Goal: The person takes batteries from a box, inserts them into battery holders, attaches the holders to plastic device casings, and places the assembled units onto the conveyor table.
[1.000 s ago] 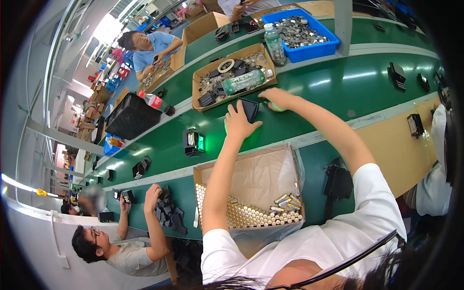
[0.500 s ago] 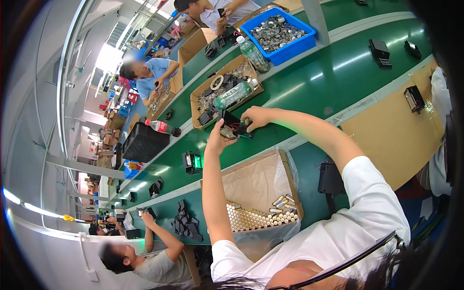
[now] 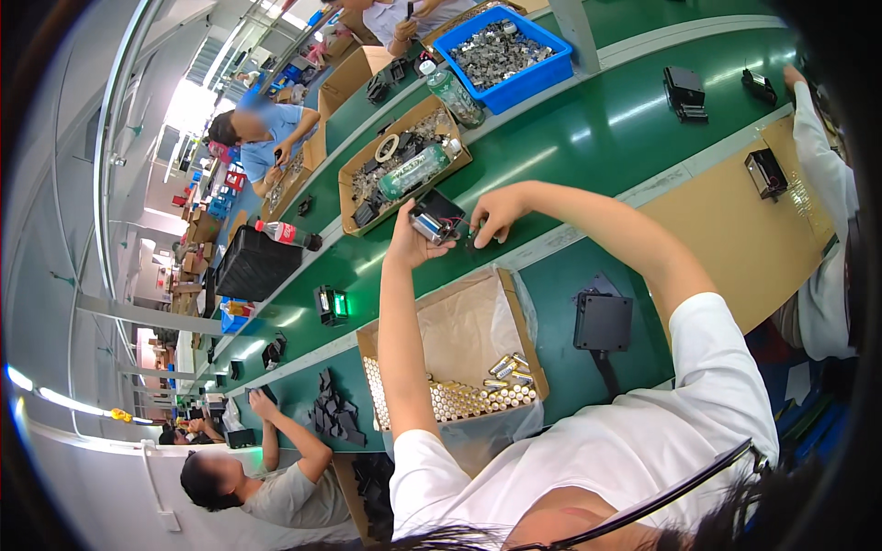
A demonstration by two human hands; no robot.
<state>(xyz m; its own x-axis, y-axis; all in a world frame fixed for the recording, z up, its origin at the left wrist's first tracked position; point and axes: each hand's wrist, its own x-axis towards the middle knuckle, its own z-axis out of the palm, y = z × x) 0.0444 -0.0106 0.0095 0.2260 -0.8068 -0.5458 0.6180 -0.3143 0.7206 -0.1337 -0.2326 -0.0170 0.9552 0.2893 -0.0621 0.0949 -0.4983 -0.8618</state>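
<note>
My left hand (image 3: 412,246) grips a small black device (image 3: 445,208) with an open housing, above the green bench. Silvery-blue cylindrical cells (image 3: 428,227) show in it beside my fingers, and thin red wires run from its right side. Close to those wires, my right hand (image 3: 502,213) is closed, thumb and index finger on a small black part (image 3: 471,235); much of that part is hidden by the fingers. Below my forearms stands an open carton (image 3: 464,317) with many upright batteries (image 3: 459,401) and a few lying loose at its right end.
Beyond my hands is a cardboard tray (image 3: 347,197) with small parts, a tape roll and a bottle. A blue bin (image 3: 514,87) of metal parts stands farther back. A lit black device (image 3: 331,305) is at left, a black box (image 3: 603,321) at right. Co-workers sit around the bench.
The device in my left hand has turned, so its cells now show more plainly. My right hand has drawn slightly apart from the housing. The whole view has shifted a little.
</note>
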